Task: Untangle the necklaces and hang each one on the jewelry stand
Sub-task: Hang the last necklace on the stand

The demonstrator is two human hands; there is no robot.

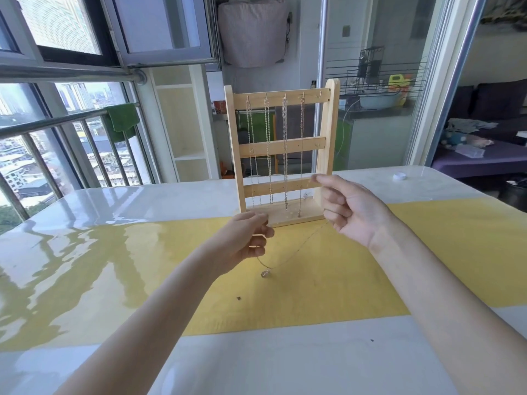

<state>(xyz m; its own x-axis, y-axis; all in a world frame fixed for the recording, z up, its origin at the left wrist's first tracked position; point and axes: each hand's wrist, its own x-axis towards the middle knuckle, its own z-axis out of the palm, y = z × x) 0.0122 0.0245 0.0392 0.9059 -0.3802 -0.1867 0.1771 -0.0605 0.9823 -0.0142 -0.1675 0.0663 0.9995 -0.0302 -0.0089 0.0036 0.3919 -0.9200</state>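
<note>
1. No brand, label or writing readable anywhere.
2. One wooden jewelry stand [282, 155] upright on the desk [114, 252], just beyond both hands; three crossbars between two side posts.
3. Four necklaces [268, 149] hanging from hooks on the top crossbar, side by side, ends reaching down near the base board.
4. One thin loose necklace [296, 246] strung between the hands, sagging low over the yellow strip [427, 252] of the desk, small pendant [264, 273] dangling below the left hand.
5. Left hand [242, 240] curled, pinching one end of the loose necklace, close to the stand's base corner.
6. Right hand [348, 209] raised beside the stand's right post, fingers curled, thumb and forefinger pinched together; other end of the chain running up toward it, exact grip point too fine to tell.
7. One white cap [399, 176] on the desk, well beyond the right hand.
</note>
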